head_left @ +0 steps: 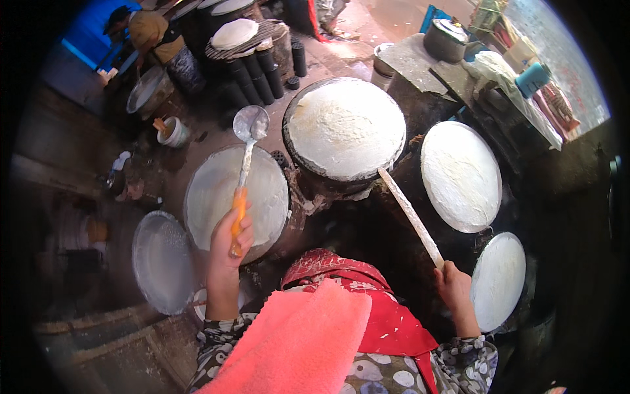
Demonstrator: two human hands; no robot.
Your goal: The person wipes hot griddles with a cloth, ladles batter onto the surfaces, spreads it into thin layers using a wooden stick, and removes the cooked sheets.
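My left hand [230, 238] is wrapped round the orange handle of a metal ladle [247, 154], raised above a wide round pan [215, 197] with a pale surface. White batter coats the ladle's neck and bowl. In my right hand [454, 289] is a long flat wooden spatula [412, 217], smeared with white. Its tip reaches the near right rim of a round black griddle, on which a white batter sheet [348, 128] is spread. To the right, another round white sheet [461, 176] covers a second griddle.
A further white round [499, 281] lies at the lower right, and a metal basin [162, 261] at the left. Black coal cylinders [252, 79] stand at the back. A lidded pot [446, 39] sits on a ledge. Another person [154, 39] bends over a bowl [148, 92] at the far left.
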